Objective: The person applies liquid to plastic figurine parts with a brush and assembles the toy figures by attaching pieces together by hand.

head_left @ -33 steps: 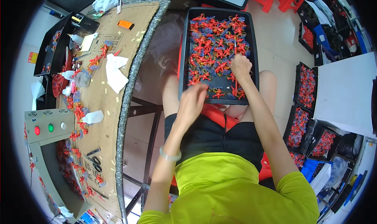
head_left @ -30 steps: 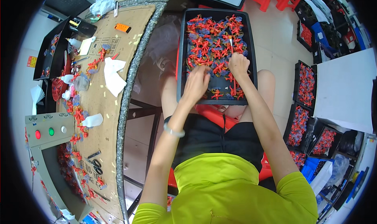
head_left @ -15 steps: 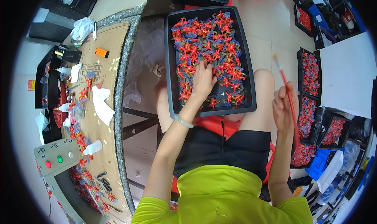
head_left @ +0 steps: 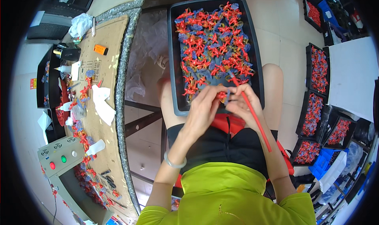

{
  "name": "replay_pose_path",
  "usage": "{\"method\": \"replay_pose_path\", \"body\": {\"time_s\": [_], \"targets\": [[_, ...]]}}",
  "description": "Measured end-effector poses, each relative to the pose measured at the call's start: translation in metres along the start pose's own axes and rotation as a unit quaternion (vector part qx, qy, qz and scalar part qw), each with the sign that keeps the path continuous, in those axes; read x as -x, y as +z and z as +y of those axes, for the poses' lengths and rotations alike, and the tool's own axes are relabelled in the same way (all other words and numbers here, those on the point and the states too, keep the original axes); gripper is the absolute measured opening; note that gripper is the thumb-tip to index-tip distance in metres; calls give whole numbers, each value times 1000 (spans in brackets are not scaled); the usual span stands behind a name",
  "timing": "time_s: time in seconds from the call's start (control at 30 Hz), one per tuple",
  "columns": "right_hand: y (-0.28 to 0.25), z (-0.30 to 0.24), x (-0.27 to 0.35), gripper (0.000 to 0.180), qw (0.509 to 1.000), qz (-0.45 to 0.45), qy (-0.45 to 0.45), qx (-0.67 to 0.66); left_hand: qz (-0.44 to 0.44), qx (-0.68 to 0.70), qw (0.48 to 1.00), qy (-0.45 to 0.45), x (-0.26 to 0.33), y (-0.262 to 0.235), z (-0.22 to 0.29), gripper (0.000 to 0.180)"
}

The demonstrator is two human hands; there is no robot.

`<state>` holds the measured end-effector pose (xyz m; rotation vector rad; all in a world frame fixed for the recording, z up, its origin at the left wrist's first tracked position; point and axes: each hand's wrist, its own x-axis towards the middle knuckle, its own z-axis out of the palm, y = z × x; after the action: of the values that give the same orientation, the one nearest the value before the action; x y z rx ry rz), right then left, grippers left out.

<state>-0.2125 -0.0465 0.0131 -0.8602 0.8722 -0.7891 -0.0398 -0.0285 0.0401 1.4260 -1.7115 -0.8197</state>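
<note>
Apparently I'm mid-painting: left hand [head_left: 205, 106] pinches a small red piece [head_left: 222, 95], right hand [head_left: 242, 102] grips the red brush [head_left: 252, 116]; next, steady dabbing.

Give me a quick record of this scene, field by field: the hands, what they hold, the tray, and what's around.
left hand: pinching a small red piece over the tray's near edge
right hand: gripping a red stick, tip at the pieces
tray: black, on the lap, full of red and blue pieces
left side: cardboard-topped bench
right side: bins of similar pieces on the floor
</note>
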Motion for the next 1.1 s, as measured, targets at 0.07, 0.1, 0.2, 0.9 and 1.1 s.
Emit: {"method": "replay_pose_path", "body": {"time_s": [0.07, 0.1, 0.2, 0.9, 1.1], "targets": [[11, 4, 3, 35, 999, -20, 24, 20, 11, 22, 999, -37, 14, -3, 15, 38], [17, 7, 6, 34, 999, -33, 12, -25, 51, 65, 993, -79, 20, -4, 21, 38], [31, -1, 19, 31, 997, -37, 27, -61, 101, 82, 987, -99, 32, -10, 21, 39], [43, -9, 51, 23, 992, 54, -76, 85, 71, 585, 763, -264, 61, 1, 25, 32], [19, -50, 64, 43, 964, 67, -223, 127, 50, 579, 758, -296, 66, -7, 24, 39]]}}
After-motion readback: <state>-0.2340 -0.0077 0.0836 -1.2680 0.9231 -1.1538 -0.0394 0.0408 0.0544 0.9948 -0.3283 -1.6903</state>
